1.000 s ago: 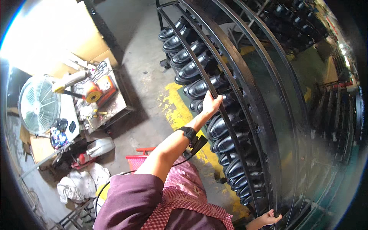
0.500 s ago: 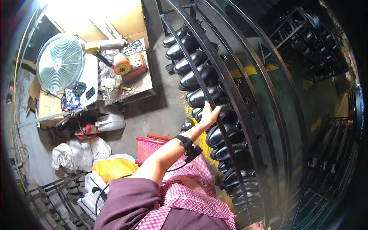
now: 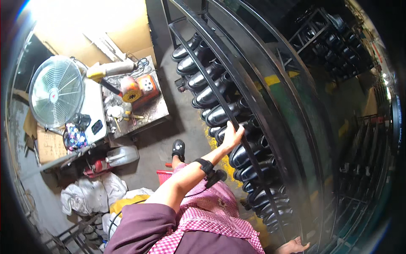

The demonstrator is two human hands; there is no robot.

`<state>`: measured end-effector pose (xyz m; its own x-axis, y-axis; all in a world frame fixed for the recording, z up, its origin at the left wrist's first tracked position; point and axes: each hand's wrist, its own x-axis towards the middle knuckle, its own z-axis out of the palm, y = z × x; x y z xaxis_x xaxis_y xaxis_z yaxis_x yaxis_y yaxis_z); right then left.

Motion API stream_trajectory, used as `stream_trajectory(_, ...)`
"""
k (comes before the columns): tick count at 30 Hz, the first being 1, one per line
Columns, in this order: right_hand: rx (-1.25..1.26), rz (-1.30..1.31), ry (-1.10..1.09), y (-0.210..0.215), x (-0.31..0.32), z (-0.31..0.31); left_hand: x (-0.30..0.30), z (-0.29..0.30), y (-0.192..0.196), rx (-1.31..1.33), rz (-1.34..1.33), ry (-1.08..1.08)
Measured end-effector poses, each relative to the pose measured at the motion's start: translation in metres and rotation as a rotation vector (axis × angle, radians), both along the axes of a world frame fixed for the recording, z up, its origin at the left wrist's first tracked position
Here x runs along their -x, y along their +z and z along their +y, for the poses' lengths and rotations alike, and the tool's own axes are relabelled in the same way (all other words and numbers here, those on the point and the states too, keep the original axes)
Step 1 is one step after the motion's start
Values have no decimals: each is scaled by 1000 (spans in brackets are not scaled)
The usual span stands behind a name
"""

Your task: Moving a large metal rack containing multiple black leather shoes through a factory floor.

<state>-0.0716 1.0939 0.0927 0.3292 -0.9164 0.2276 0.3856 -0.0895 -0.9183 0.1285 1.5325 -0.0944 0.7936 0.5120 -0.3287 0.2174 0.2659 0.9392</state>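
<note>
A tall black metal shoe rack (image 3: pixel 250 80) rises along my right side. Its tiers hold several glossy black shoes (image 3: pixel 210 94), toes pointing left. My left hand (image 3: pixel 232 138) is closed round the rack's near rail, at about mid-length. Low at the bottom edge, my right hand (image 3: pixel 292 246) is against the near end of the same rack, fingers curled about its frame and partly cut off by the picture's edge. A black strap with a small device (image 3: pixel 206 166) circles my left forearm.
A large fan (image 3: pixel 56 91) and an orange grinding machine (image 3: pixel 139 89) stand on tables at the left. White cloths (image 3: pixel 89 192) lie below them. A red stool (image 3: pixel 164 173) is beside my checked apron. Another loaded rack (image 3: pixel 338 42) stands far right. Yellow lines mark the floor.
My left foot has swung out to the left, away from the rack. The view has shifted, covering more of the red stool. My right hand sits slightly farther right; my left still grips the rail.
</note>
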Motion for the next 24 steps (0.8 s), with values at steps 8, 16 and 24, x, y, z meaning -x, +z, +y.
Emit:
stream_trajectory(8, -368, 283, -24, 6, -52, 135, 7, 21, 7, 114, 10, -241)
stream_trajectory(16, -160, 303, -228, 7, -81, 114, 7, 41, 12, 311, 52, -418)
stream_trajectory(24, 141, 108, -394, -23, -87, 81, 6, 44, -2, 274, 89, -585)
